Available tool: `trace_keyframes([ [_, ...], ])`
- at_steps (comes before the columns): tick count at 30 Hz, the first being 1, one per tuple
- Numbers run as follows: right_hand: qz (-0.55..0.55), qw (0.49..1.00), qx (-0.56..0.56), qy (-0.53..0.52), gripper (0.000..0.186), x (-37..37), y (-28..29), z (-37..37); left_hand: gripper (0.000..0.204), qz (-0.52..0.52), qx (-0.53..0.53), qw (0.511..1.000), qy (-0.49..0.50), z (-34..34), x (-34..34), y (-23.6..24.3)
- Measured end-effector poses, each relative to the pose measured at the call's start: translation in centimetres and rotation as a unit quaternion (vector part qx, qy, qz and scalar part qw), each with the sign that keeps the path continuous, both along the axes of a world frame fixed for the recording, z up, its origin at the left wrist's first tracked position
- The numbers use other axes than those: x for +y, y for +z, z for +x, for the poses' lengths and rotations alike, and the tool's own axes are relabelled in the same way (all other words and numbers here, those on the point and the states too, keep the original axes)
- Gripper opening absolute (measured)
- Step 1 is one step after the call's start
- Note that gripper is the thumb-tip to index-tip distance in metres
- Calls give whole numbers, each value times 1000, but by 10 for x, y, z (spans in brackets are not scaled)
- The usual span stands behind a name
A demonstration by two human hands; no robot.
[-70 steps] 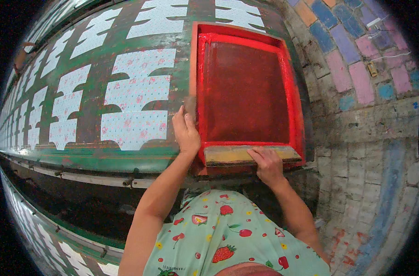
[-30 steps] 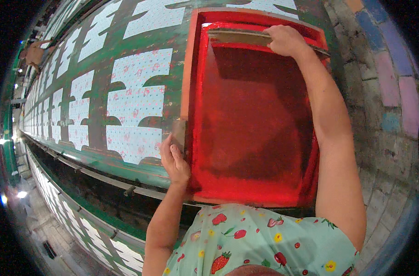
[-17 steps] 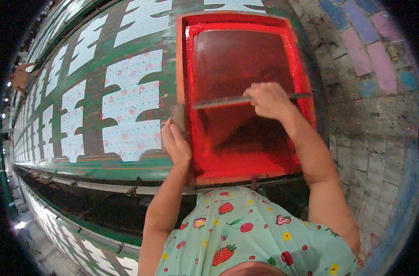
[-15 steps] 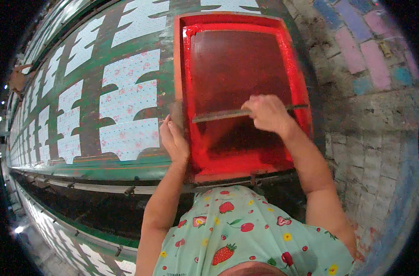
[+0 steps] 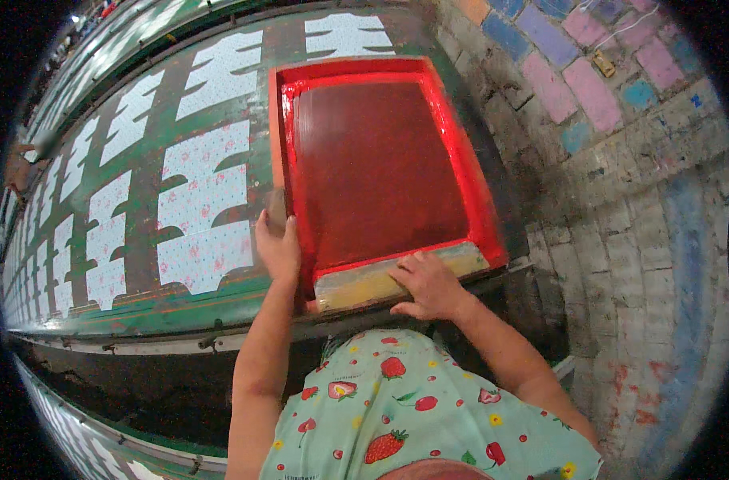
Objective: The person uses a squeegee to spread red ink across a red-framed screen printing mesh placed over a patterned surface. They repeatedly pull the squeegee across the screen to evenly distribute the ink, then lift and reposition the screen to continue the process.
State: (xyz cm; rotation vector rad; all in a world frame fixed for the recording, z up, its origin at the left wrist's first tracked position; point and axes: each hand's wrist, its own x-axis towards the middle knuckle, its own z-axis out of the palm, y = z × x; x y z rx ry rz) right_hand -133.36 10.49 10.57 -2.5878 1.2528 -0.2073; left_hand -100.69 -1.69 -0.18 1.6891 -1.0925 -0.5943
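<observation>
A red screen-printing frame with a dark red mesh lies on the long green table. My left hand is closed on a grey block on the frame's left side. A yellow-grey squeegee rests along the frame's near end. My right hand has its bent fingers loosely over that squeegee, with the thumb lower down. Left of the frame lie white floral fabric pieces in rows.
Another table with fabric pieces runs along the lower left, beyond a dark gap. Right of my table is grey brick paving with painted pink and blue blocks. A person is partly visible at the far left edge.
My right hand has drawn the squeegee from mid-screen toward me, down to the frame's near end. My left hand stays at the left side. The whole view has shifted.
</observation>
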Motion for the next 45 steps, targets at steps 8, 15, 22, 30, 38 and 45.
trace_keyframes([
  [8, -34, 983, -182, 7, 44, -1, -6, -112, 68, 20, -144, 989, 40, 3, -4, -5],
  [15, -35, 919, -262, -293, 45, 4, -40, -261, 64, 103, -171, 971, 129, -17, -7, 22],
  [22, 339, 721, -398, -455, 52, 12, -84, -299, 65, 142, -87, 979, 118, -8, -10, 18],
  [30, 234, 764, -379, -466, 43, 4, -85, -266, 68, 156, -134, 971, 121, -4, -15, 15],
  [38, 294, 636, -519, -490, 46, 6, -67, -250, 65, 117, -82, 984, 104, 2, -12, 2],
  [45, 333, 621, -561, -434, 54, -6, -18, -267, 53, 136, 13, 986, 92, -3, -9, 33],
])
